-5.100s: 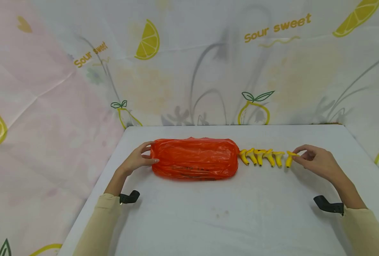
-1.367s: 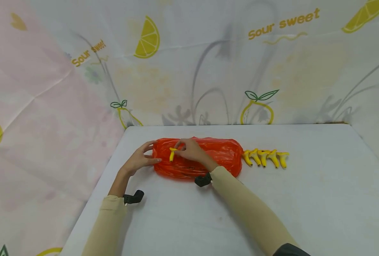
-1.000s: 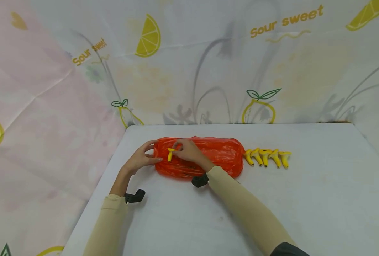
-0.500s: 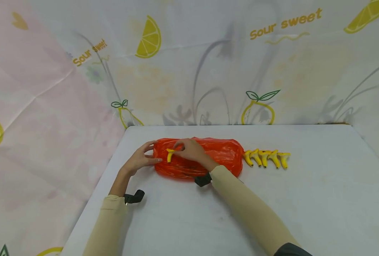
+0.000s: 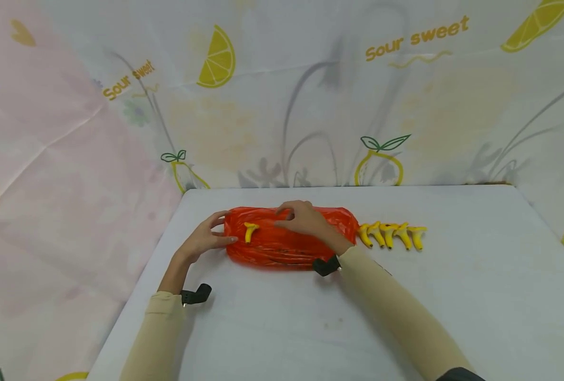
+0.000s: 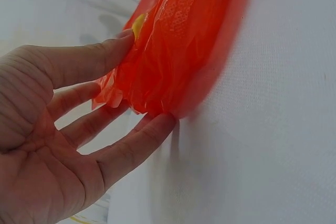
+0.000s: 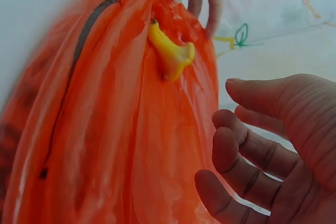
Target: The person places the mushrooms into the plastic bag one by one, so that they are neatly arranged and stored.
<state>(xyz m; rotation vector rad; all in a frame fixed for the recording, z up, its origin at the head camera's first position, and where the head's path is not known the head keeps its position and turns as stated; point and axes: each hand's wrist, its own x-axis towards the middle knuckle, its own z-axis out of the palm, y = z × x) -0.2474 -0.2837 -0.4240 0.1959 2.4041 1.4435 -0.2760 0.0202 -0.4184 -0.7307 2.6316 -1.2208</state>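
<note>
A long object wrapped in red plastic (image 5: 272, 246) lies on the white table. One small yellow banana-like piece (image 5: 250, 232) rests on its left part; the right wrist view shows this yellow piece (image 7: 172, 53) free of any fingers. The left hand (image 5: 202, 241) holds the red bundle's left end, thumb on one side and fingertips on the other, as the left wrist view shows of that hand (image 6: 68, 103). Over the bundle's middle hovers the right hand (image 5: 305, 219), fingers loosely bent, holding nothing; in its wrist view the hand (image 7: 278, 145) is apart from the yellow piece.
Several yellow pieces (image 5: 388, 235) stand in a row on the table (image 5: 477, 291), just right of the red bundle. Behind the table hangs a cloth (image 5: 262, 132) printed with lemons and lettering. Black wrist cameras sit on both wrists.
The right hand has let go of the yellow piece it carried from the row's right end, leaving it on the red plastic, and has moved to the right. The left hand stays at the bundle's end.
</note>
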